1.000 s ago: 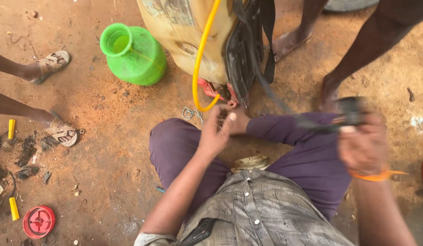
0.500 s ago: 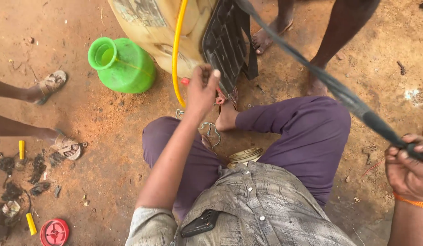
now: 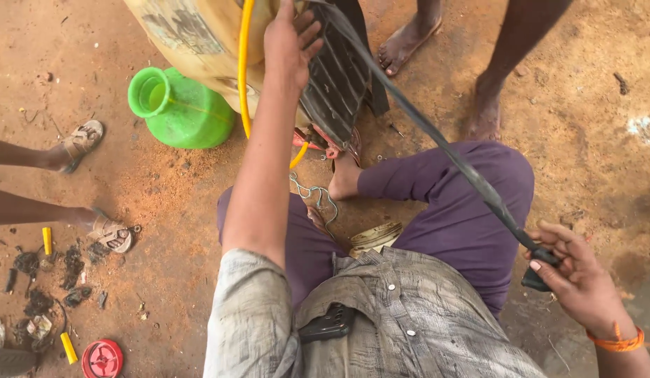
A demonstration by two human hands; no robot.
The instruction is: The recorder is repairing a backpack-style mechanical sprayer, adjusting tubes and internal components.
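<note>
Since half a second ago the left hand (image 3: 291, 43) has climbed from the lower edge of the dirty yellowish plastic tank (image 3: 199, 38) to its ribbed black back pad (image 3: 335, 77), fingers spread flat against it. The right hand (image 3: 575, 274) has come further into view and stays clamped on the end of the black strap (image 3: 437, 143), stretched taut from the tank. The ground is reddish packed dirt (image 3: 164, 203); a green plastic jug (image 3: 178, 108) lies just beside the tank. The tank's top is cut off, and the bystanders show only as legs and feet.
</note>
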